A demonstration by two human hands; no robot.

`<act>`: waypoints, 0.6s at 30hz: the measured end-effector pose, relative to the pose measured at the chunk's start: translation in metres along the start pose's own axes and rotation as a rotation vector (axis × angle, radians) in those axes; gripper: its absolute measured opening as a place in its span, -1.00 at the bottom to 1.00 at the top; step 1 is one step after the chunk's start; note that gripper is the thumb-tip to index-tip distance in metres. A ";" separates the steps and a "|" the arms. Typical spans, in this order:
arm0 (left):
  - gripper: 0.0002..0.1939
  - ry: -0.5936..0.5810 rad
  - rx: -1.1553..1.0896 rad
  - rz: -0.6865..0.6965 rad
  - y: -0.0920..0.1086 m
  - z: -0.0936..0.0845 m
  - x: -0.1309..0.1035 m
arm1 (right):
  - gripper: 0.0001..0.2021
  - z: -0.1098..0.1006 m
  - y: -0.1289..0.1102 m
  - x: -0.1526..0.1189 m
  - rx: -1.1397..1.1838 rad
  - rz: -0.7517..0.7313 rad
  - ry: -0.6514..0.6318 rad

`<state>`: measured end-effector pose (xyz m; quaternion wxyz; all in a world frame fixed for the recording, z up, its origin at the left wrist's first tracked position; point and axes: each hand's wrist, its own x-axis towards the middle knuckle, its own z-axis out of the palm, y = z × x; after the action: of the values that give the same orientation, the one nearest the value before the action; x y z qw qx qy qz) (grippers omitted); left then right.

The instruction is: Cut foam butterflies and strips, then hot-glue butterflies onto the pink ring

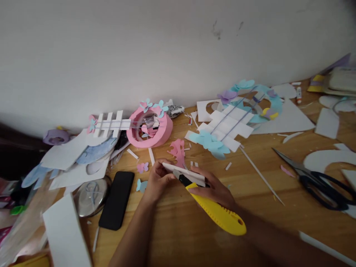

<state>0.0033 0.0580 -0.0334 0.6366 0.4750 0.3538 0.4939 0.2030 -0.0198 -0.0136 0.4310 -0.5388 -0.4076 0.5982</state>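
Note:
My left hand (158,182) pinches the left end of a small white board piece (185,172) held above the wooden table. My right hand (218,191) is closed around a yellow utility knife (218,213). Its black tip end points up and left, and the blade lies close against the board piece; whether it cuts in, I cannot tell. The right fingers also touch the board's right end. Just behind my hands lie a pink paper scrap (178,150) and a small pink-and-purple paper butterfly (142,167). A light blue paper cutout (141,185) sits beside my left hand.
At the back stand a pink ring-shaped paper guitar (166,129) and a blue one (274,107). Black scissors (319,181) lie open at right. A black phone (116,200), a round metal tin (91,196) and white board sheets (68,231) are at left. Behind the table rises a wall (167,48).

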 end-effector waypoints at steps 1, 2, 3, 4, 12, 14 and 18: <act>-0.52 -0.001 0.002 0.004 0.000 0.000 0.000 | -0.45 -0.002 0.005 0.002 -0.064 -0.137 -0.017; -0.52 -0.002 0.005 0.006 -0.001 0.000 0.000 | -0.48 -0.005 0.011 0.005 -0.132 -0.296 -0.040; -0.53 -0.001 0.009 0.006 -0.001 0.000 0.000 | -0.50 -0.008 0.015 0.007 -0.199 -0.452 -0.067; -0.53 0.001 0.015 0.004 -0.001 0.000 0.000 | -0.50 -0.011 0.018 0.008 -0.250 -0.581 -0.091; -0.52 0.069 0.101 0.025 0.000 0.004 0.001 | -0.50 -0.012 0.022 0.006 -0.480 -0.894 -0.053; -0.53 0.091 0.120 0.021 0.000 0.004 0.002 | -0.49 -0.009 0.025 0.008 -0.490 -0.884 -0.015; -0.53 0.099 0.124 0.002 0.000 0.005 0.002 | -0.42 -0.006 0.031 0.012 -0.508 -0.902 0.027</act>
<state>0.0081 0.0585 -0.0319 0.5872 0.4889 0.4142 0.4945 0.2065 -0.0175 -0.0477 0.5068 -0.4049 -0.7261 0.2280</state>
